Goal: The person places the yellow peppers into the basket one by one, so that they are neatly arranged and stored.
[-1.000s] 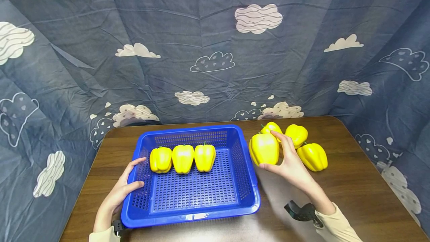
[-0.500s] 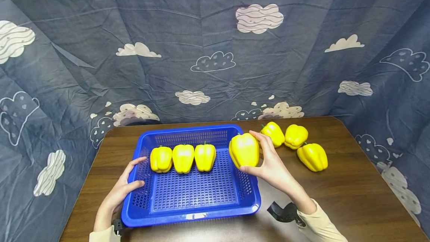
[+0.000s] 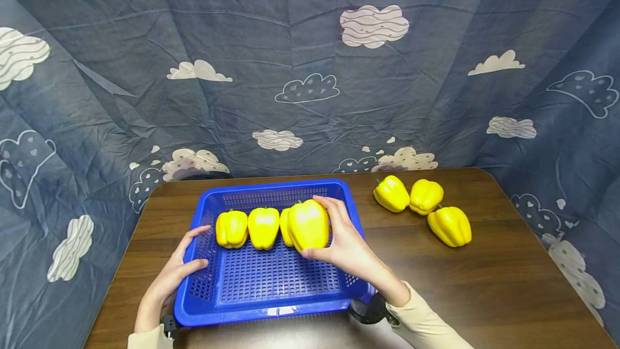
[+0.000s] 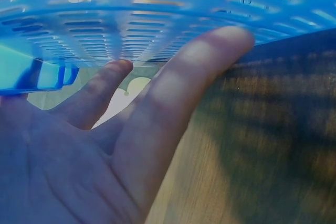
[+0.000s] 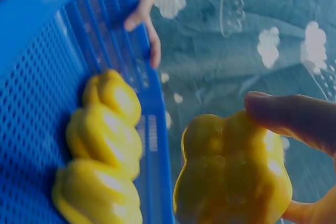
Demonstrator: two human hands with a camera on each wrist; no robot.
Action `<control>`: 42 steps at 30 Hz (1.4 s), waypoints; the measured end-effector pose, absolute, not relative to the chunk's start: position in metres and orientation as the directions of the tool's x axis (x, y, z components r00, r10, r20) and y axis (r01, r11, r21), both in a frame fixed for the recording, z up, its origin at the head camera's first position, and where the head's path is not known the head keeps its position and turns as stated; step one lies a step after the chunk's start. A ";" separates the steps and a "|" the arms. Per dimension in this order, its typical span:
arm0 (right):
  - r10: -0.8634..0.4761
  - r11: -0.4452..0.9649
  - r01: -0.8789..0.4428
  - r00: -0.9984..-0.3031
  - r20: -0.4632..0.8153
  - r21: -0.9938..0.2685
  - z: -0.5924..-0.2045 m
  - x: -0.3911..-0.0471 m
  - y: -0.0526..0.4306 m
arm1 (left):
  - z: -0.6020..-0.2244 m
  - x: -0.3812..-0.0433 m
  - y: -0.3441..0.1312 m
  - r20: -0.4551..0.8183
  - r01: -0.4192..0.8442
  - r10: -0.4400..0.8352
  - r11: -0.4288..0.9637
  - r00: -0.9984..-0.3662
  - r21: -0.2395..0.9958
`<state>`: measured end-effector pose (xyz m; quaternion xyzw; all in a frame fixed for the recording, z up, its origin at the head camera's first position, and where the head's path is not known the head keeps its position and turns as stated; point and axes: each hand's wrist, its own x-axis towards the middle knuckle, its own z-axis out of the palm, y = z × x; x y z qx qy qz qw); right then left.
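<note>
In the head view my right hand (image 3: 350, 249) pinches a yellow bell pepper (image 3: 308, 225) between thumb and fingers, holding it over the right part of the blue plastic basket (image 3: 286, 308). It partly covers the third pepper (image 3: 286, 228) of a row inside. The other two in that row are a left pepper (image 3: 232, 229) and a middle pepper (image 3: 263, 228). The right wrist view shows the held pepper's lobed end, with a fingertip (image 5: 260, 100) on it. My left hand (image 3: 167, 276) grips the basket's left side, thumb and a finger over the rim; other fingers lie along the outer wall.
Three more yellow peppers, one of them a nearer pepper (image 3: 449, 227), lie on the brown wooden table (image 3: 489, 284) right of the basket. A dark blue cloud-patterned cloth (image 3: 310, 117) hangs behind the table and along its sides.
My right hand has carried its pepper leftward from beside the table peppers, across the basket's right rim, to over the basket's inside. My left hand and the basket have stayed put.
</note>
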<state>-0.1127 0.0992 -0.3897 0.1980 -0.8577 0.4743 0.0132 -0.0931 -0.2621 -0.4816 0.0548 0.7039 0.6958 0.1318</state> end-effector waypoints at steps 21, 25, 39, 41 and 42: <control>-0.486 0.489 -0.375 -0.867 0.111 -0.788 -0.413 -0.098 0.009 | -0.480 -0.093 -0.261 -0.112 -0.113 0.265 0.010 -0.958 0.994; -0.496 0.501 -0.394 -0.860 0.118 -0.771 -0.417 -0.097 -0.003 | -0.480 -0.095 -0.262 -0.133 -0.134 0.256 0.015 -0.957 0.991; -0.513 0.562 -0.409 -0.854 0.085 -0.719 -0.433 -0.095 -0.033 | -0.481 -0.095 -0.264 -0.136 -0.145 0.280 -0.014 -0.950 0.989; -0.507 0.564 -0.404 -0.858 0.084 -0.720 -0.435 -0.094 -0.036 | -0.481 -0.094 -0.264 -0.145 -0.156 0.278 -0.016 -0.949 0.988; -0.503 0.562 -0.399 -0.860 0.083 -0.724 -0.436 -0.094 -0.037 | -0.481 -0.094 -0.264 -0.150 -0.161 0.276 -0.015 -0.949 0.987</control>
